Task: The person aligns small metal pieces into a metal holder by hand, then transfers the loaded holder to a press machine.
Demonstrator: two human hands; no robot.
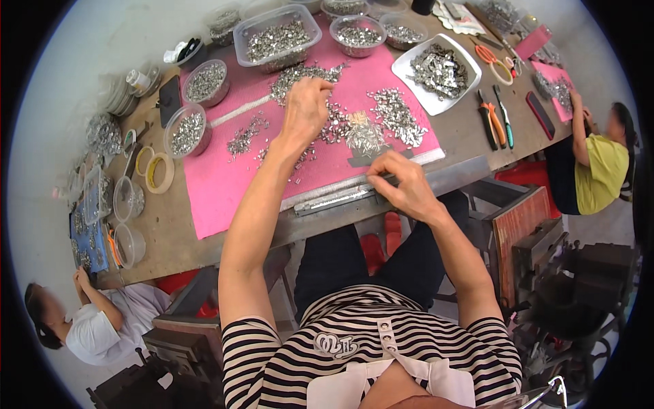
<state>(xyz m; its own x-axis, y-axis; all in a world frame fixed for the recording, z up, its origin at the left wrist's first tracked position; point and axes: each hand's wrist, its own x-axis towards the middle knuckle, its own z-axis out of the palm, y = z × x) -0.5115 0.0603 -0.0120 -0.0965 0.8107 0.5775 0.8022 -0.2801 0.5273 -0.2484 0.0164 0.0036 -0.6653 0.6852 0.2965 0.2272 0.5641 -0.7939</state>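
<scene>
Two bare hands seen over the pink mat (218, 184). A slim metal rail (334, 202) is laid at the mat's near edge, in front of the body; its long axis is run roughly left to right along the bench (163, 221) edge, right end angled slightly away from the body. Right hand (405, 184) is clearly nearer: it is placed at the rail's right end, so the rail's length is extended leftward from its fingers. Left hand (308, 108) is set well apart, farther out over the pile of metal pieces (283, 83); from it, the rail is found back toward the body and a little right. Fingers of both hands are curled in, narrow; whether anything is pinched in either cannot be told, fingertips too small or hidden. Pale pins (366, 138) are heaped between the hands' level and the mat's right side, just beyond the right hand.
</scene>
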